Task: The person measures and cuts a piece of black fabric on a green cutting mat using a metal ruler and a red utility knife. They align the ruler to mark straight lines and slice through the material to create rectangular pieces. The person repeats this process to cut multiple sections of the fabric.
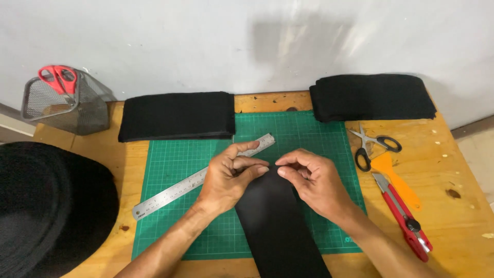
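Both hands meet at the far end of one black fabric strip (278, 226), which lies on the green cutting mat (170, 159) and runs toward the near edge of the wooden surface (453, 170). The left hand (229, 177) and the right hand (314, 180) each pinch that end between thumb and fingertips. One steel ruler (170, 193) lies beside the left hand. Two folded black fabric stacks (177, 116) sit at the back. Two pairs of scissors show: one silver with black handles (371, 145), one red-handled in a mesh holder (67, 103). One red utility knife (404, 216) lies at right.
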